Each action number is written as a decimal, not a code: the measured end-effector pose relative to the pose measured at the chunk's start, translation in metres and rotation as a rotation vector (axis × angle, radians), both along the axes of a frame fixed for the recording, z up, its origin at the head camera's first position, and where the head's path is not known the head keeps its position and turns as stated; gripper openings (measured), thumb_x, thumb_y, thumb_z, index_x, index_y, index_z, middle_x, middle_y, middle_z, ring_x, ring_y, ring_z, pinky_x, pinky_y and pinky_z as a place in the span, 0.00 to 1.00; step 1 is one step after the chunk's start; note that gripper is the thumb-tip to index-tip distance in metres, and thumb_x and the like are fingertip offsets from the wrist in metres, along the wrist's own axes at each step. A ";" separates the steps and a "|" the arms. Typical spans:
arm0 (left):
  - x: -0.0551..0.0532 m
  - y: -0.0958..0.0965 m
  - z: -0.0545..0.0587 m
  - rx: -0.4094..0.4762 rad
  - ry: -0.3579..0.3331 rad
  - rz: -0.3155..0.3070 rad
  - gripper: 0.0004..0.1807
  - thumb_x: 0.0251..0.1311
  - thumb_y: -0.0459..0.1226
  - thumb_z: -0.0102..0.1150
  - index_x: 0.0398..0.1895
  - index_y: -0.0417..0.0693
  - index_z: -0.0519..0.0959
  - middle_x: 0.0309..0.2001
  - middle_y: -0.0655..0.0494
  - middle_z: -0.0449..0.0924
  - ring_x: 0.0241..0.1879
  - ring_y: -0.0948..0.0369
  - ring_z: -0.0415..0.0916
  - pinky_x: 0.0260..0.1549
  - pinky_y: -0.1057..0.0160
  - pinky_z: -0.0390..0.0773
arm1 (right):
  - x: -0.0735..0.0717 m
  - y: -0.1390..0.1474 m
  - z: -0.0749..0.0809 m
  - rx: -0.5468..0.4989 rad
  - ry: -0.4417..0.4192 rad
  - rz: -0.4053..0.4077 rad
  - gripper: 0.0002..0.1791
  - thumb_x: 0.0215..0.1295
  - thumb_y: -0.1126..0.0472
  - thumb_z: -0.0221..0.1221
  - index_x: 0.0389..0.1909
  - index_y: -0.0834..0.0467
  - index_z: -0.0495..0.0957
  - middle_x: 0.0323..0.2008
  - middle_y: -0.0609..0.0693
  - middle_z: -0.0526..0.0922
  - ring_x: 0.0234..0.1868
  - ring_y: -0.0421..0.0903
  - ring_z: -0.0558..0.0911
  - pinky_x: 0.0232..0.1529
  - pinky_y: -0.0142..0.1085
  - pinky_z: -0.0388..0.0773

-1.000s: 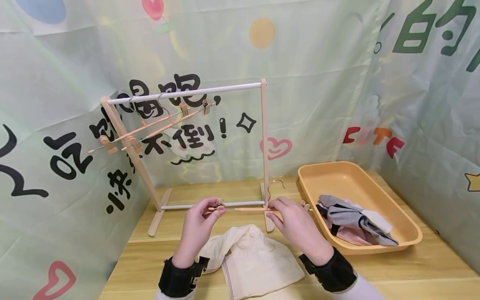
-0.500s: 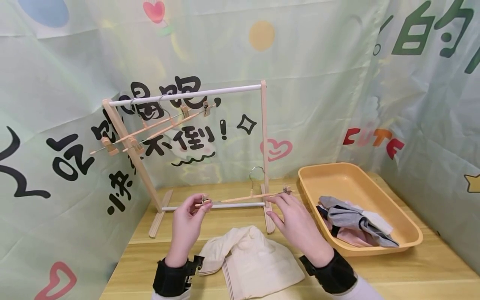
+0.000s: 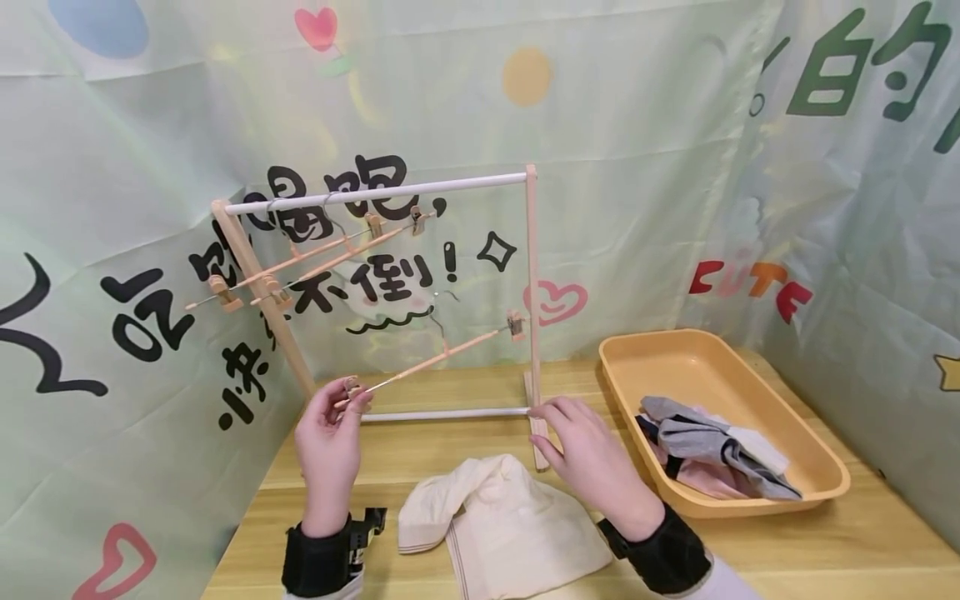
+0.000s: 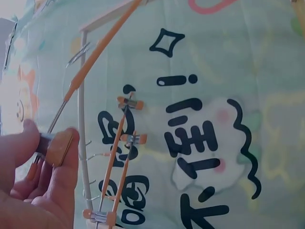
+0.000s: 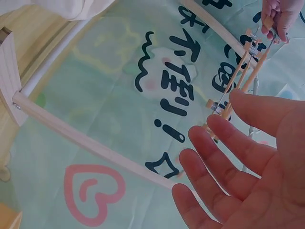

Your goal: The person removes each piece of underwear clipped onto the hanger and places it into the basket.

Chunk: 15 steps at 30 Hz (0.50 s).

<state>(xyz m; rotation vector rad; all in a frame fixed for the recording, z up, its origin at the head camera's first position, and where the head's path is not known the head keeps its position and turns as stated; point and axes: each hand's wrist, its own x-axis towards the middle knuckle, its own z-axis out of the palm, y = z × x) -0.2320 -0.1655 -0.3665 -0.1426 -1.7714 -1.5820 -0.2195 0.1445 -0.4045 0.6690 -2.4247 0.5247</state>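
My left hand pinches the clip at the left end of a clip hanger. In the left wrist view, thumb and fingers sit around that wooden clip. The hanger slants up to the right, its metal hook pointing upward and its other clip at the raised end. Fingers spread and relaxed, my right hand holds nothing and is near the foot of the rack's right post. Below and between the hands lies a crumpled cream cloth garment.
A small garment rack stands behind, with two clip hangers on the left of its top bar. On the right, an orange basin holds grey, pink and white clothes. A printed curtain surrounds the wooden table.
The left hand has moved left with the clip hanger, whose right end has swung up. The right hand has let go of the hanger and stayed nearly in place.
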 end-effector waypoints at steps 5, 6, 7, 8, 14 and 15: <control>0.002 -0.004 0.002 0.077 0.073 0.053 0.15 0.54 0.28 0.63 0.44 0.28 0.76 0.34 0.58 0.83 0.36 0.61 0.81 0.36 0.74 0.82 | 0.001 -0.001 -0.001 0.006 -0.001 0.005 0.16 0.59 0.55 0.64 0.47 0.52 0.78 0.41 0.46 0.80 0.46 0.46 0.76 0.48 0.46 0.77; 0.003 -0.004 0.003 0.088 0.084 0.057 0.16 0.54 0.29 0.63 0.44 0.28 0.76 0.34 0.58 0.83 0.36 0.60 0.81 0.36 0.74 0.82 | 0.001 -0.001 -0.001 0.006 -0.001 0.007 0.16 0.59 0.55 0.64 0.47 0.52 0.78 0.41 0.46 0.80 0.46 0.46 0.76 0.48 0.46 0.77; 0.003 -0.005 0.003 0.097 0.097 0.060 0.16 0.55 0.30 0.63 0.45 0.28 0.76 0.34 0.58 0.83 0.36 0.60 0.81 0.36 0.74 0.82 | 0.001 -0.001 -0.001 0.002 -0.002 0.010 0.16 0.59 0.55 0.64 0.47 0.52 0.78 0.41 0.47 0.80 0.46 0.46 0.76 0.48 0.46 0.77; 0.003 -0.005 0.003 0.108 0.108 0.064 0.16 0.55 0.30 0.63 0.45 0.28 0.76 0.34 0.58 0.83 0.36 0.60 0.81 0.36 0.73 0.82 | 0.001 -0.001 -0.001 0.001 -0.002 0.011 0.15 0.59 0.55 0.64 0.47 0.52 0.78 0.41 0.47 0.80 0.46 0.46 0.76 0.48 0.46 0.77; 0.003 -0.005 0.004 0.189 0.166 0.093 0.17 0.54 0.29 0.64 0.45 0.26 0.76 0.35 0.50 0.84 0.37 0.58 0.82 0.37 0.73 0.82 | 0.000 -0.002 -0.002 0.009 -0.001 0.016 0.16 0.58 0.55 0.65 0.47 0.52 0.78 0.40 0.46 0.80 0.44 0.46 0.77 0.45 0.46 0.78; 0.002 -0.006 0.003 0.192 0.173 0.102 0.18 0.53 0.30 0.64 0.45 0.26 0.76 0.36 0.50 0.83 0.37 0.58 0.82 0.37 0.73 0.82 | 0.000 -0.003 -0.002 0.010 -0.001 0.017 0.16 0.58 0.55 0.65 0.47 0.52 0.78 0.40 0.47 0.80 0.43 0.46 0.77 0.44 0.46 0.78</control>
